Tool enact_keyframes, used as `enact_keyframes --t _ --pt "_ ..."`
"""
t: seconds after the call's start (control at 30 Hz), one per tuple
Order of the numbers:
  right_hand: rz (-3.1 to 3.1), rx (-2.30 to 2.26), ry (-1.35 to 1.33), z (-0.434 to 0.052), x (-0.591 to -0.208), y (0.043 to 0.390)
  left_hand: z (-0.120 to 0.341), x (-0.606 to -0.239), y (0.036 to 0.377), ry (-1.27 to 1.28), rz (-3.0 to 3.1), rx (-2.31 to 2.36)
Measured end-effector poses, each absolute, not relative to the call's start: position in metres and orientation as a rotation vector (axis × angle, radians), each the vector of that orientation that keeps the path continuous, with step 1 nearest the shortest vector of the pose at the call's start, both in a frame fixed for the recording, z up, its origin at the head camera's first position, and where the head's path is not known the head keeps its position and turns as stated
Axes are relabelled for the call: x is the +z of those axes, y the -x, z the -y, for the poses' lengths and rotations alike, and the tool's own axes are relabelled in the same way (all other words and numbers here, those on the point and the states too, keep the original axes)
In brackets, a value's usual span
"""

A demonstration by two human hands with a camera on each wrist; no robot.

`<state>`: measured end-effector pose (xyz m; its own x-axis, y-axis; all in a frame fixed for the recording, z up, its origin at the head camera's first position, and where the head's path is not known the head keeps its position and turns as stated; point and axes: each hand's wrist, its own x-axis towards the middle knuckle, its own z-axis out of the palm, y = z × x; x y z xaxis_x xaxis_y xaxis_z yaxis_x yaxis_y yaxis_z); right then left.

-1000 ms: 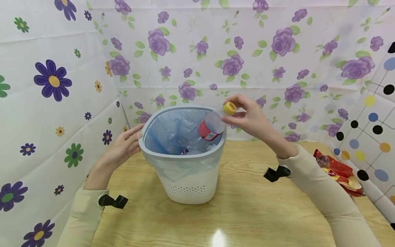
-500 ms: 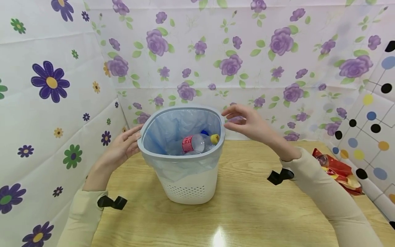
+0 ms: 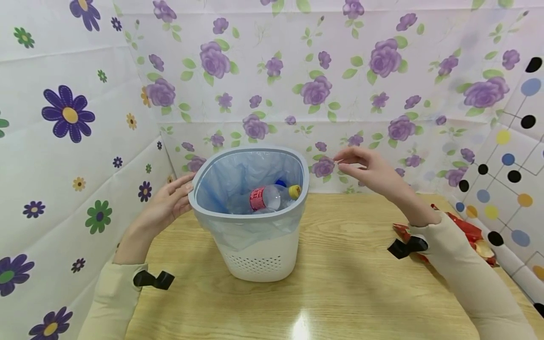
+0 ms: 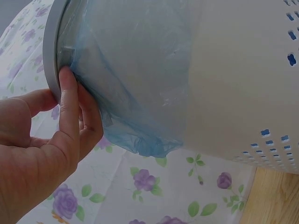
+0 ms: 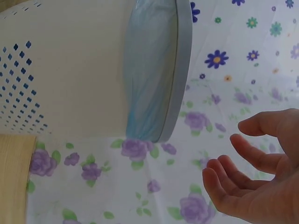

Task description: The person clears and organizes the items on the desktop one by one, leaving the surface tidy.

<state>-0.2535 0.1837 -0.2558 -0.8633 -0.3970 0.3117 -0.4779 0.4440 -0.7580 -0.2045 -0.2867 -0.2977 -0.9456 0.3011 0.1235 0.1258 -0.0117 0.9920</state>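
**Bottle in bin, right hand empty**

Left hand (image 3: 167, 205) rests against the left rim of the bin (image 3: 250, 257), fingers nearly straight, pressed to the rim and blue liner (image 4: 135, 93). Bottle (image 3: 272, 197) lies on its side inside the bin, yellow cap pointing right. Right hand (image 3: 374, 172) hovers right of the bin, apart from it, fingers loosely spread, holding nothing. Red wrapper (image 3: 467, 236) lies far right of the bin.
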Motion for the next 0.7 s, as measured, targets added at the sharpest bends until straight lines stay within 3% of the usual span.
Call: enact_keyframes --t 0.7 --pt "2.592 1.524 -0.709 -0.251 -0.294 0.263 0.286 -0.298 0.206 -0.418 -2.115 2.094"
